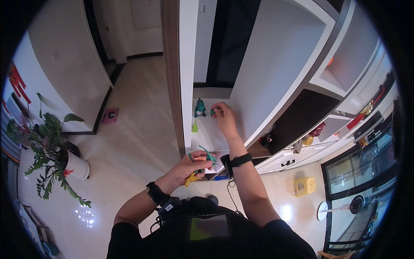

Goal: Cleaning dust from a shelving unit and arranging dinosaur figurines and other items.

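My left hand [197,165] is closed around several small toy figures in front of the shelf edge. A green toy figure [211,158] with a long thin tail pokes out above the fingers, and a yellow toy figure [192,178] hangs below them. Over the white shelf [212,132], my right hand [223,116] pinches a small dark green toy figure [212,111]; the fingers partly cover it. Left of that hand, a larger teal-green toy animal [200,108] with a pale belly stands on the shelf. A lime-green toy figure [194,126] stands nearer to me.
A tall white side panel [275,61] borders the shelf on the right, and a brown-edged upright [173,74] on the left. A potted plant [76,165] stands on the floor at left. A yellow stool [304,186] and a fan [343,207] are at right.
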`<state>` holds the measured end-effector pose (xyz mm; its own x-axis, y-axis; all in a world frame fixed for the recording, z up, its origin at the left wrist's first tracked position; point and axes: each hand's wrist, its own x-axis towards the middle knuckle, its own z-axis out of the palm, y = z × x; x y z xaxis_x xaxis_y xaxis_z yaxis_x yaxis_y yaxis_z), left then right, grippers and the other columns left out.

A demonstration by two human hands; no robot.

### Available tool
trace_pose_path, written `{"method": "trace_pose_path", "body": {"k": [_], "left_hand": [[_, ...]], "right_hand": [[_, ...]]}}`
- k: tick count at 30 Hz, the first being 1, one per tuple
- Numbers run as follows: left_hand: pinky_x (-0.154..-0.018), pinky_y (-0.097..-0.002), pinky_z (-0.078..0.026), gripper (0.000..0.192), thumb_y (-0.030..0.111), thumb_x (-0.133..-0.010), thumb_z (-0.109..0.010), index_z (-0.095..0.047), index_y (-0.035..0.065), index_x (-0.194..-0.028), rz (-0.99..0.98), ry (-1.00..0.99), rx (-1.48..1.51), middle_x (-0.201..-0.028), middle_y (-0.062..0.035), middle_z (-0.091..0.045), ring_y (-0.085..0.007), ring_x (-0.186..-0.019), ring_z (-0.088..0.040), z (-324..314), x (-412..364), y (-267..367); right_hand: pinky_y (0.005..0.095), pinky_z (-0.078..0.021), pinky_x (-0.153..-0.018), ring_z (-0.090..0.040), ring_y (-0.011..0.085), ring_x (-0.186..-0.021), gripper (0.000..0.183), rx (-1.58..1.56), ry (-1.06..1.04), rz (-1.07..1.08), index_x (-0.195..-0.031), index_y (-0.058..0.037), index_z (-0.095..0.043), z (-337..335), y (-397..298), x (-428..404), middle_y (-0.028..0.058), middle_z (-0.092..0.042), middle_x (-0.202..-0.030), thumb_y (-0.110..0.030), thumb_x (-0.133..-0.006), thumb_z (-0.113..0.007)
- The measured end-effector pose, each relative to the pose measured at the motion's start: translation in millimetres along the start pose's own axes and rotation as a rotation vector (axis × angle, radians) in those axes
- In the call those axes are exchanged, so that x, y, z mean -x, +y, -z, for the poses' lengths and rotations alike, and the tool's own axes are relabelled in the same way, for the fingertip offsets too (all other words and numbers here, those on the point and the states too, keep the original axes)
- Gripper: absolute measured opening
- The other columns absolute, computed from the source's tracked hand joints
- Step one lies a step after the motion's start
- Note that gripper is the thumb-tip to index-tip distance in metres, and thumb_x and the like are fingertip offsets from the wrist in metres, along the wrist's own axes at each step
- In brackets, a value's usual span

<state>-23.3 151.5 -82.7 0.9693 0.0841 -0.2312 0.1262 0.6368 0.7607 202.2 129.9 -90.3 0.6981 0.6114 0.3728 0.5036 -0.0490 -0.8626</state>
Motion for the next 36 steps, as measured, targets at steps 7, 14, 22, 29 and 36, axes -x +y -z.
{"method": "trace_pose_path", "body": {"k": [7, 14, 22, 29, 36], "left_hand": [[-0.048, -0.0187, -0.037, 0.033, 0.013, -0.085, -0.071, -0.059, 0.0042, -0.115, 0.025, 0.0, -0.005, -0.087, -0.0091, -0.061, -0.0061, -0.054, -0.045, -5.8, -2.4, 2.4], [-0.047, -0.0188, -0.037, 0.034, 0.013, -0.084, -0.072, -0.059, 0.0029, -0.114, 0.026, 0.033, 0.01, -0.085, -0.009, -0.061, -0.0067, -0.054, -0.047, -3.1, -2.8, -0.8], [-0.046, -0.0191, -0.037, 0.03, 0.013, -0.085, -0.071, -0.059, 0.0033, -0.11, -0.06, 0.032, 0.003, -0.083, -0.0096, -0.062, -0.007, -0.052, -0.047, -5.9, -9.1, 4.6], [-0.046, -0.019, -0.038, 0.036, 0.012, -0.083, -0.073, -0.055, 0.0003, -0.112, -0.094, 0.128, 0.017, -0.082, -0.0117, -0.065, -0.0072, -0.052, -0.05, -5.4, -16.6, 5.3], [-0.047, -0.0189, -0.041, 0.041, 0.014, -0.08, -0.076, -0.052, 0.001, -0.11, -0.028, 0.137, -0.013, -0.084, -0.0092, -0.065, -0.0067, -0.056, -0.053, -9.8, -34.5, 2.7]], "right_hand": [[0.0295, -0.0513, -0.065, -0.064, 0.0166, -0.069, 0.025, 0.026, 0.008, -0.015, -0.104, -0.0045, -0.06, 3.1, 4.9, -0.2, 0.0089, -0.064, -0.091, 0.004, -0.08, -0.063], [0.0339, -0.0514, -0.069, -0.063, 0.0222, -0.073, 0.032, 0.249, 0.034, 0.071, -0.105, -0.0053, -0.06, -0.5, 17.2, -0.6, 0.0115, -0.063, -0.096, 0.001, -0.075, -0.068], [0.035, -0.0514, -0.071, -0.063, 0.0251, -0.077, 0.034, 0.277, 0.153, 0.124, -0.108, -0.0051, -0.059, 2.8, 20.2, 7.5, 0.0143, -0.063, -0.094, 0.001, -0.075, -0.066], [0.0266, -0.0486, -0.064, -0.062, 0.0169, -0.069, 0.02, -0.009, -0.138, 0.031, -0.102, -0.004, -0.067, 46.5, -62.2, 66.3, 0.0104, -0.063, -0.086, -0.004, -0.082, -0.067], [0.0255, -0.0447, -0.06, -0.055, 0.0128, -0.066, 0.015, 0.041, -0.452, 0.028, -0.096, -0.0036, -0.069, 66.3, -68.7, 69.3, 0.0072, -0.061, -0.082, -0.008, -0.082, -0.07]]}}
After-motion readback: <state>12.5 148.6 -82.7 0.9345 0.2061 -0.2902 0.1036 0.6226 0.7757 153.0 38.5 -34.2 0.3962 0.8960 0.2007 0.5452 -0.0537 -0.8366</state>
